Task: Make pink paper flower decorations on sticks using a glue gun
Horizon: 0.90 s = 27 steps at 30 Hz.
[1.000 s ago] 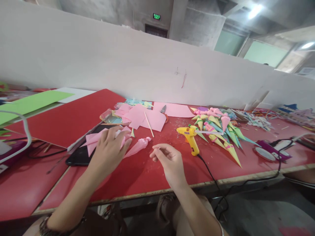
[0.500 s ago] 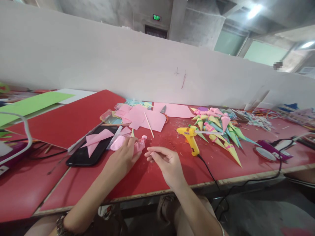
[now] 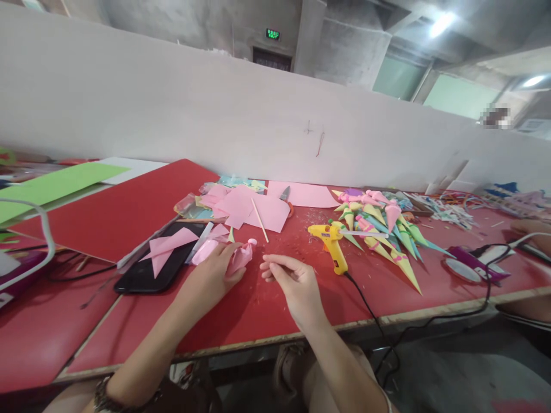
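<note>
My left hand point(image 3: 215, 272) rests over a crinkled pink piece point(image 3: 241, 258), fingers curled on it, and a small round pink end sticks out at its upper right. Beyond the fingertips, more pink film point(image 3: 204, 250) lies beside the black phone point(image 3: 146, 272). My right hand point(image 3: 293, 281) hovers just right of the pink piece, thumb and forefinger pressed together; whatever is between them is too small to make out. To its right a yellow glue gun point(image 3: 331, 244) lies on the red table point(image 3: 241, 321).
Pink paper sheets point(image 3: 275, 212), a thin stick point(image 3: 259, 219) and scissors point(image 3: 286, 194) lie behind the hands. Paper cones point(image 3: 402, 264) are heaped at the right. A black cable point(image 3: 364, 298) hangs over the front edge. Another person's arm point(image 3: 527, 228) shows at the far right.
My right hand has shifted slightly right, its fingertips a little closer together. My left hand stays on the pink piece. Another person's arm has come into view at the far right.
</note>
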Each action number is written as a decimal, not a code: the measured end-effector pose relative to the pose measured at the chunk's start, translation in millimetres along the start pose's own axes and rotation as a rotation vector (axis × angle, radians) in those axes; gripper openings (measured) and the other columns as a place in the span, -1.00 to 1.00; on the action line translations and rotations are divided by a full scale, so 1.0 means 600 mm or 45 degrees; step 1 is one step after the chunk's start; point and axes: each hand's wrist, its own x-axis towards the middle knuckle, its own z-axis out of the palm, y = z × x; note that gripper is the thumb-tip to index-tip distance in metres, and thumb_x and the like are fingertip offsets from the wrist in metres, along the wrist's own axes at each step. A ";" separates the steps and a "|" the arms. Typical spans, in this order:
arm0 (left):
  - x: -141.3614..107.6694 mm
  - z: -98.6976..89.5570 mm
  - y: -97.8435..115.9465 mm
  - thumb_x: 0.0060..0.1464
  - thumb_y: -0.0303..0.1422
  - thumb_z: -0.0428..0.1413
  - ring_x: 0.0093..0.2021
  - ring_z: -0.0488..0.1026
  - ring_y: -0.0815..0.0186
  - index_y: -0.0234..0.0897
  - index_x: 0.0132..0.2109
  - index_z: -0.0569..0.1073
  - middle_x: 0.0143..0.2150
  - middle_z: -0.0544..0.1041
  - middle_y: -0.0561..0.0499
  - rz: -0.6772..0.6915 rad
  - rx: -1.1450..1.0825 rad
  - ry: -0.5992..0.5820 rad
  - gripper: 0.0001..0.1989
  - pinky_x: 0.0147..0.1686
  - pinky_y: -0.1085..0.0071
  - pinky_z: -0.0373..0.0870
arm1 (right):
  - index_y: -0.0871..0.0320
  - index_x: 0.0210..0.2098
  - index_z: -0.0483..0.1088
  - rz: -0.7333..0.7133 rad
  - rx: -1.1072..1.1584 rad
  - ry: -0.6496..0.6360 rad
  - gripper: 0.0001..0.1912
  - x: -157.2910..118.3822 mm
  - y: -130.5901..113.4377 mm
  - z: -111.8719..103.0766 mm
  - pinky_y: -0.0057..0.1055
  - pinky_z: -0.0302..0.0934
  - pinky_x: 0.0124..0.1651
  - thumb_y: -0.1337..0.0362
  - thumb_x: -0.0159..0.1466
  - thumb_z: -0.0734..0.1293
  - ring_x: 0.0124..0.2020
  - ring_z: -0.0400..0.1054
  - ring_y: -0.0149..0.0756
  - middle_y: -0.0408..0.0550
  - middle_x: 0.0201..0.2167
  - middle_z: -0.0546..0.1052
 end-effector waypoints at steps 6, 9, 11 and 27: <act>0.005 -0.014 0.022 0.02 -0.14 0.00 -0.25 0.46 0.16 -0.36 0.06 0.26 -0.15 0.46 -0.17 -0.199 -0.271 0.038 -0.49 -0.28 0.22 0.44 | 0.18 -0.40 0.50 -0.046 0.072 0.027 -0.74 0.001 -0.004 -0.003 -0.46 0.34 -0.48 0.09 0.10 0.38 -0.58 0.40 -0.40 -0.12 -0.59 0.53; 0.003 -0.020 0.037 -0.01 -0.11 0.02 -0.25 0.47 0.18 -0.34 0.11 0.20 -0.15 0.46 -0.13 -0.250 -0.529 -0.042 -0.41 -0.28 0.24 0.45 | 0.18 -0.39 0.50 -0.067 0.050 0.076 -0.77 0.001 -0.007 -0.003 -0.44 0.36 -0.44 0.12 0.07 0.41 -0.56 0.41 -0.39 -0.11 -0.56 0.55; 0.001 -0.024 0.044 0.01 -0.13 0.02 -0.19 0.48 0.16 -0.30 0.11 0.20 -0.14 0.46 -0.10 -0.231 -0.629 -0.117 -0.44 -0.22 0.23 0.45 | 0.17 -0.35 0.52 -0.071 0.043 0.096 -0.77 0.002 -0.007 -0.003 -0.39 0.39 -0.35 0.15 0.07 0.41 -0.49 0.44 -0.36 -0.08 -0.48 0.58; -0.009 -0.017 0.068 0.02 -0.11 0.01 -0.41 0.40 0.25 -0.28 -0.18 0.30 -0.40 0.41 0.07 -0.230 -0.523 -0.221 -0.66 -0.42 0.35 0.34 | 0.15 -0.38 0.43 -0.110 -0.006 0.042 -0.91 -0.004 -0.013 -0.001 -0.38 0.38 -0.32 0.26 0.13 0.36 -0.46 0.47 -0.33 -0.13 -0.52 0.55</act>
